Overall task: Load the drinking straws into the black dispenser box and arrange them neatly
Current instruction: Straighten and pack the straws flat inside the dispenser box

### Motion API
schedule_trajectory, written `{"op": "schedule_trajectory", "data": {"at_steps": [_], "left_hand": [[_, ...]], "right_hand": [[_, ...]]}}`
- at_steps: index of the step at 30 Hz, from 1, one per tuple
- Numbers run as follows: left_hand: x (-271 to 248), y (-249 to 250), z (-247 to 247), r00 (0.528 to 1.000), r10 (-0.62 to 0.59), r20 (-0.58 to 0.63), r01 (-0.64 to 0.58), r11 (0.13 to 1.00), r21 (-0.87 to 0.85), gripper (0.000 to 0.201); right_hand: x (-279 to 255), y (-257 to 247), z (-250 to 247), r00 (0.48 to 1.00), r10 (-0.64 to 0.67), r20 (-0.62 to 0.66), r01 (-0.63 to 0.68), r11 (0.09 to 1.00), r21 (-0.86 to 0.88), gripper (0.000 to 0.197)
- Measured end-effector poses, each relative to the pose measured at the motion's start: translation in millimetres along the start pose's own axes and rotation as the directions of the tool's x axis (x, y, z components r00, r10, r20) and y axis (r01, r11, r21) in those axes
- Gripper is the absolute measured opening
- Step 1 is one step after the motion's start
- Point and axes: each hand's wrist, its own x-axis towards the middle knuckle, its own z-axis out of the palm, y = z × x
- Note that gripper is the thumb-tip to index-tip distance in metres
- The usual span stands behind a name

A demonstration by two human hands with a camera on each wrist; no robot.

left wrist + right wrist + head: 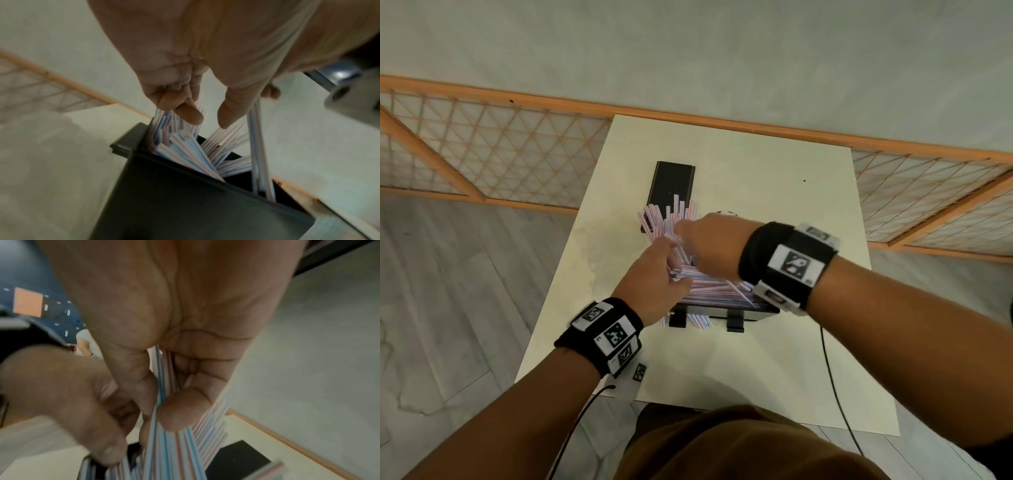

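The black dispenser box (722, 313) stands near the front of the white table, its top open and striped red, blue and white straws (709, 291) lying crossed and untidy in it. My right hand (709, 240) grips a bundle of straws (164, 443) between thumb and fingers, and their far ends (671, 216) fan upward above the box. My left hand (657, 274) reaches in from the left. Its fingers and thumb (209, 116) close on straws (185, 154) sticking out of the box (185, 203). Several straws poke out under the box's front.
A flat black rectangular piece (673, 188) lies on the table (756, 164) beyond the box. A black cable (832, 377) runs off the table's front right. A small marker tag (639, 371) sits at the front left edge. A wooden lattice screen (500, 144) lies behind.
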Motion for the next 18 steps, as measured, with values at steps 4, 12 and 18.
{"op": "schedule_trajectory", "data": {"at_steps": [4,12,18], "left_hand": [[0.5,-5.9,-2.4,0.988,-0.151,0.014,0.151,0.971,-0.186,0.057],[-9.9,-25.5,-7.7,0.985,-0.17,0.008,0.169,0.969,-0.179,0.07],[-10.9,-26.5,-3.6,0.989,-0.147,0.0,0.146,0.984,-0.098,0.048]], "right_hand": [[18.3,-12.6,27.0,0.998,-0.015,0.061,0.012,0.999,0.046,0.042],[11.0,18.7,66.7,0.996,0.051,0.072,-0.066,0.97,0.233,0.028],[-23.4,60.9,78.9,0.978,0.197,0.07,-0.208,0.957,0.205,0.019]]}}
